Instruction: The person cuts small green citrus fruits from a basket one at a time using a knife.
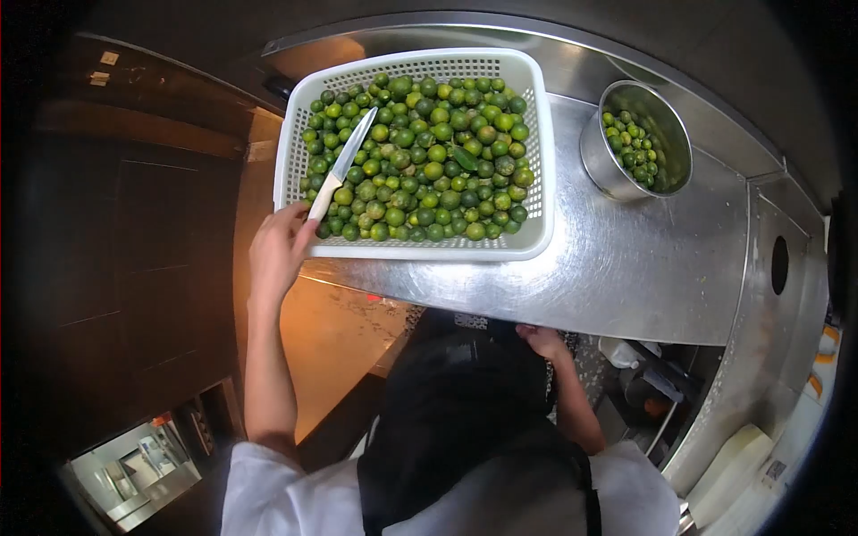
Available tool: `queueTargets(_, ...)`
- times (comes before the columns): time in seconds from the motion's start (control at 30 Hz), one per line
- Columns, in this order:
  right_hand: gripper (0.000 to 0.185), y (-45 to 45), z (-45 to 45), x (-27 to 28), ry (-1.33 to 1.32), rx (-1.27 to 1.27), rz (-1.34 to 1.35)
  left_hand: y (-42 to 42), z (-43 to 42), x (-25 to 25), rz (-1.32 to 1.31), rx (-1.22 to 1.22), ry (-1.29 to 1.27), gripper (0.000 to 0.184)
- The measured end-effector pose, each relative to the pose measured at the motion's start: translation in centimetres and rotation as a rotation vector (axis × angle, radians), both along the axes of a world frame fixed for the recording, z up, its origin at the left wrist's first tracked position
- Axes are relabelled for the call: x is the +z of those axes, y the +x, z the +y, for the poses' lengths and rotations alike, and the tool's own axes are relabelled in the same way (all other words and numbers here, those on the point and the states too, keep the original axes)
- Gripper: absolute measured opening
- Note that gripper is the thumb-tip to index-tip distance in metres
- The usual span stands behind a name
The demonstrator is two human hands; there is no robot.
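Observation:
A white perforated basket (pixel 536 241) full of small green calamansi limes (pixel 438 152) stands on the steel counter. On top of the limes, along the left side, a knife (pixel 355 147) with a pale handle lies slanted, its blade pointing away from me. My left hand (pixel 279 246) is at the basket's near left corner, thumb and fingers closed around the end of the knife handle. Below the counter's front edge, close to my dark apron (pixel 465 420), my right hand (pixel 541 341) has its fingers curled; what is in them, if anything, I cannot make out.
A round steel pot (pixel 617 183) with more limes inside stands right of the basket on the steel counter (pixel 626 268). A raised metal edge runs along the back. Items sit on a shelf under the counter at right. A dark panelled surface (pixel 134 241) fills the left.

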State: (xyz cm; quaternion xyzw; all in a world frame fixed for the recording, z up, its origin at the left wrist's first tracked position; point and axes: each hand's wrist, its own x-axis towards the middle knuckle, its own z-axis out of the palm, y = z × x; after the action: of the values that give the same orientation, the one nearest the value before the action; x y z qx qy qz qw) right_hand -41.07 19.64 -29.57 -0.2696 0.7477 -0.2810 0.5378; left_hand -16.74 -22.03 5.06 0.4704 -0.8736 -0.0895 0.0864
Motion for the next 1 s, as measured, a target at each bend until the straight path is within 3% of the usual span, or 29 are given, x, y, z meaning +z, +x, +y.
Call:
queueTargets(0.07, 0.033, -2.0, 0.0, 11.7, 0.053, 0.015, -0.160, -1.0, -1.0, 0.0, -0.247, -0.068, 0.035, 0.021)
queueTargets(0.13, 0.033, -3.8, -0.4, 22.2, 0.189, 0.027, -0.003, -1.9, -1.1, 0.4, -0.093, -0.016, 0.184, 0.022)
queueTargets(0.17, 0.027, -4.4, -0.6, 26.3, 0.123, -0.040, -0.017, -1.5, -1.3, -0.4, -0.008, -0.070, 0.133, 0.022)
queueTargets(0.27, 0.020, -2.8, -7.5, 36.0, -0.209, -0.347, 0.097, -2.5, 0.2, -0.2, 0.393, 0.077, 0.328, 0.020)
queueTargets(0.33, 0.021, -0.7, -14.0, 37.4, -0.493, -0.511, 0.196, -3.9, 2.0, -1.6, 0.695, 0.055, 0.455, 0.019)
queueTargets(0.4, 0.035, 1.5, -21.4, 37.8, -0.613, -0.489, 0.022, -6.9, 4.9, -0.6, 0.811, -0.033, 0.555, 0.020)
queueTargets(0.47, 0.053, 3.7, -26.6, 34.0, -0.768, -0.474, -0.110, -8.8, 6.9, -1.3, 0.750, -0.252, 0.362, 0.025)
queueTargets(0.5, 0.049, 4.4, -28.4, 35.0, -0.721, -0.564, -0.182, -9.6, 7.6, -1.2, 0.671, -0.266, 0.314, 0.025)
queueTargets(0.53, 0.044, 3.8, -28.9, 34.8, -0.627, -0.540, -0.055, -10.1, 7.8, -1.1, 0.591, -0.278, 0.266, 0.026)
queueTargets(0.63, 0.036, 1.7, -28.6, 33.8, -0.693, -0.628, -0.310, -9.7, 6.0, 0.3, 0.606, -0.437, 0.492, 0.027)
queueTargets(0.67, 0.036, 0.7, -28.4, 33.7, -0.695, -0.639, -0.356, -9.1, 5.1, 0.3, 0.641, -0.319, 0.541, 0.028)
queueTargets(0.73, 0.040, -1.6, -28.0, 33.5, -0.697, -0.537, -0.255, -7.5, 2.0, -0.8, 0.439, -0.215, -0.018, 0.016)
queueTargets(0.77, 0.042, -2.5, -28.2, 33.5, -0.656, -0.497, -0.178, -6.9, 0.6, -1.7, 0.348, -0.111, -0.082, 0.014)
queueTargets(0.87, 0.047, -3.9, -29.5, 31.9, -0.619, -0.369, 0.020, -8.9, -1.0, -2.4, 0.423, -0.267, -0.185, 0.020)
queueTargets(0.97, 0.048, -3.6, -30.2, 30.0, -0.622, -0.299, 0.073, -11.1, -1.0, -2.9, 0.124, -0.359, -0.154, 0.023)
queueTargets(1.0, 0.049, -3.7, -30.8, 29.6, -0.632, -0.288, 0.075, -11.6, -0.9, -2.6, 0.258, -0.287, -0.013, 0.023)
